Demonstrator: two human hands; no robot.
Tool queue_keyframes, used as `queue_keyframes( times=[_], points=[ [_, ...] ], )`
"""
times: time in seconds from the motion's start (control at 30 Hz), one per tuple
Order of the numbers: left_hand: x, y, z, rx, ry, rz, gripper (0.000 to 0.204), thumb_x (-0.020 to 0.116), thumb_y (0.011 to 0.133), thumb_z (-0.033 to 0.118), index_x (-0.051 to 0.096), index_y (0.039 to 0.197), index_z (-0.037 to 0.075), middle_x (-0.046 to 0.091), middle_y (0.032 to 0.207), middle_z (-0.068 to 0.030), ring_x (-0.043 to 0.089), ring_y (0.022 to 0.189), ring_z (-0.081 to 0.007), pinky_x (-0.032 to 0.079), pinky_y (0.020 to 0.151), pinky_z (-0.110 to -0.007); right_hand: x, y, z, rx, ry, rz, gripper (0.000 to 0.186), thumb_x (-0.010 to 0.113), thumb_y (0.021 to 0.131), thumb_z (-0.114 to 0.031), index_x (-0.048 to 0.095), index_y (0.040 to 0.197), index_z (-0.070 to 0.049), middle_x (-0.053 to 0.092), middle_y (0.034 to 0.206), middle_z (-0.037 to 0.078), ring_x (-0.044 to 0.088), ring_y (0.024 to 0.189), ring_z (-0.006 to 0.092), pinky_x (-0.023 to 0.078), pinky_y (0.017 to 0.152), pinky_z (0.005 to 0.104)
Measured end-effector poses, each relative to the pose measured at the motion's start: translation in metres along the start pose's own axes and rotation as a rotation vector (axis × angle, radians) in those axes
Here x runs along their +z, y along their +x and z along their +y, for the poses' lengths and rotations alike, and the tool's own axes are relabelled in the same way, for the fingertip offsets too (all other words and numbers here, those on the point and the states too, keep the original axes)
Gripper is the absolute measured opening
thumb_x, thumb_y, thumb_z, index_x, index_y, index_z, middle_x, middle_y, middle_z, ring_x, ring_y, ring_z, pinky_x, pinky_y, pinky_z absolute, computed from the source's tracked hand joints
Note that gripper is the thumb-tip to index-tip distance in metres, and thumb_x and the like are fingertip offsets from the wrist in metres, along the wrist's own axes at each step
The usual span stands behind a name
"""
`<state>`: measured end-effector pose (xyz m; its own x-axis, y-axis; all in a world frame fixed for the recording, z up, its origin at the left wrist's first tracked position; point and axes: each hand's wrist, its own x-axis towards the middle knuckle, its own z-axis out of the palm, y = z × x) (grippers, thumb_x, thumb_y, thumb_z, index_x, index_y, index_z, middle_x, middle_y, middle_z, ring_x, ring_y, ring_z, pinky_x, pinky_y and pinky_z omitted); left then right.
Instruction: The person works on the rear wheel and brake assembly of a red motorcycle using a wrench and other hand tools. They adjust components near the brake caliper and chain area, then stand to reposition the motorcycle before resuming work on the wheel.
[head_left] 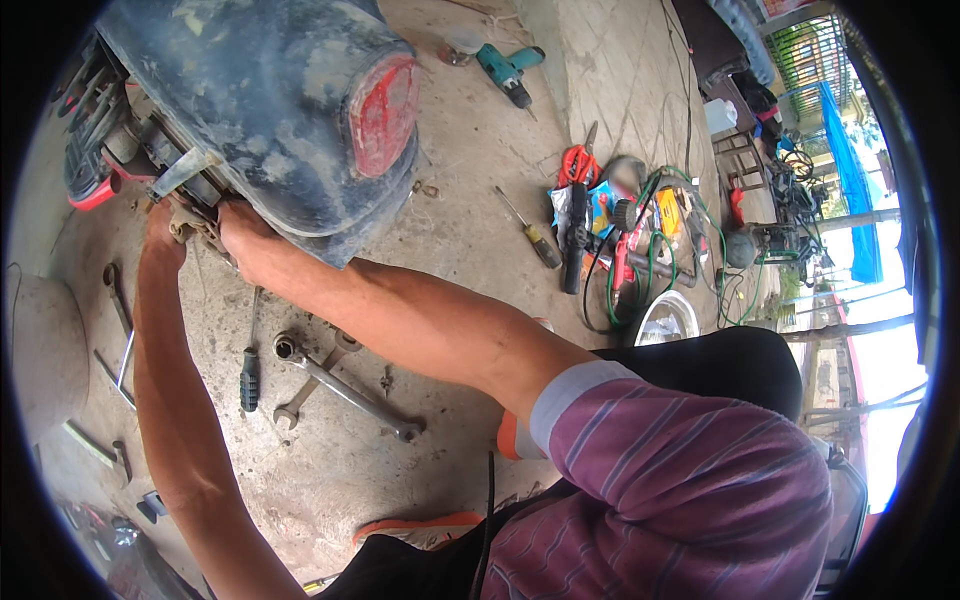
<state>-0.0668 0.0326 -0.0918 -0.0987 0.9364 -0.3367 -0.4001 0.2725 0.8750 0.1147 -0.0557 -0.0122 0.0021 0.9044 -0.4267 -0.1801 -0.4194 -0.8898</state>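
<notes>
Both hands reach under the edge of a large, scuffed dark-blue body shell (250, 110) with a worn red lens (385, 110). A rusty metal part (196, 226) lies between them, below a light metal bracket (182, 172). My left hand (165, 236) is against the left side of that part. On its other side is my right hand (240, 232), close under the shell. The fingers of both hands are mostly hidden by the part and the frame, so their grip does not show. A black-handled screwdriver (249, 380) lies on the ground below my hands.
A ratchet-type wrench (350, 388) crosses an open-ended wrench (300, 402) on the concrete. Farther right lie a yellow-handled screwdriver (540, 243), a teal drill (508, 75), red-handled shears (578, 165), tangled cables (650, 255) and a metal bowl (668, 318). Another wrench (116, 295) lies left.
</notes>
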Motion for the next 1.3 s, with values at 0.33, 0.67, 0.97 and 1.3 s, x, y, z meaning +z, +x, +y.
queue_keyframes(
  times=[0.33,0.67,0.97,1.3],
  points=[
    [-0.006,0.010,0.000,-0.021,0.019,-0.065,0.037,0.042,0.099,0.033,0.054,0.124,0.009,0.061,0.118,-0.0041,0.060,0.106,-0.0194,0.048,0.089,-0.033,-0.016,0.023,0.031,-0.251,-0.369,-0.104,0.050,0.043,0.098,-0.041,0.047,0.137,-0.009,0.045,0.143,0.010,0.041,0.129,0.0237,0.032,0.106,0.0377],
    [0.017,-0.005,0.003,0.006,0.024,-0.064,0.030,0.053,0.093,0.031,0.061,0.112,0.008,0.064,0.103,-0.0046,0.061,0.092,-0.0178,0.047,0.081,-0.032,0.001,0.089,0.105,-1.049,-0.469,0.151,0.039,0.050,0.088,-0.015,0.055,0.123,0.000,0.056,0.124,0.018,0.052,0.115,0.0329,0.038,0.101,0.0422],
    [0.009,-0.025,0.005,0.198,0.105,-0.134,0.033,0.050,0.096,0.033,0.059,0.116,0.009,0.064,0.106,-0.0040,0.061,0.095,-0.0176,0.048,0.081,-0.032,-0.045,-0.023,-0.009,-0.740,-0.874,-0.072,0.053,0.045,0.097,-0.042,0.048,0.134,-0.004,0.045,0.143,0.014,0.041,0.131,0.0265,0.031,0.108,0.0376],
    [0.019,-0.015,0.008,-0.022,-0.001,0.015,0.028,0.047,0.096,0.024,0.060,0.112,0.006,0.064,0.103,-0.0060,0.061,0.091,-0.0179,0.048,0.080,-0.032,-0.013,0.043,0.071,-0.910,-0.448,0.173,0.032,0.054,0.089,-0.012,0.059,0.119,-0.001,0.061,0.115,0.018,0.057,0.106,0.0323,0.042,0.094,0.0434]
  ],
)
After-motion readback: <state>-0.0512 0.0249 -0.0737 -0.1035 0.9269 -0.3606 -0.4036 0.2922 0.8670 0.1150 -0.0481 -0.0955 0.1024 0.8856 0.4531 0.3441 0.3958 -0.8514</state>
